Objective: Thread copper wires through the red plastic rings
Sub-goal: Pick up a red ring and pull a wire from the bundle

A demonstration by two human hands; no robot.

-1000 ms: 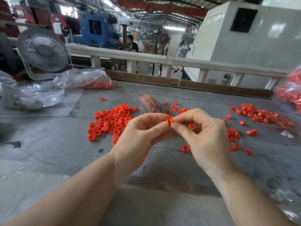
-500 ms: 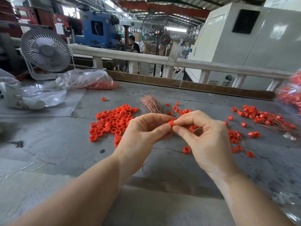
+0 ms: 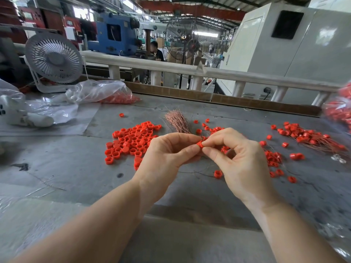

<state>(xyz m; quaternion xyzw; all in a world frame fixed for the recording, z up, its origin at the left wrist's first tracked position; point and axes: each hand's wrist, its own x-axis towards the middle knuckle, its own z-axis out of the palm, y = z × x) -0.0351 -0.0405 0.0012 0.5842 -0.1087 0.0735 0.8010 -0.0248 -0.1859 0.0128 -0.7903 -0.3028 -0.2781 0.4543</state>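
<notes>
Red ring (image 3: 199, 144) pinched between left hand (image 3: 167, 156) and right hand (image 3: 241, 158) grips above worktop (image 3: 66, 168), wire too thin to confirm.

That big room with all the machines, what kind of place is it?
Probably a factory workshop: a blue machine and a tall standing fan stand behind the workbench, where loose red rings lie piled.

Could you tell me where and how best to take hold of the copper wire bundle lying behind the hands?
I would pinch the copper wire bundle low down, near the end closest to the hands, where the strands draw together; the far end fans out loosely. Come from above and the left side, over bare table, since loose red rings lie to its right.
</notes>
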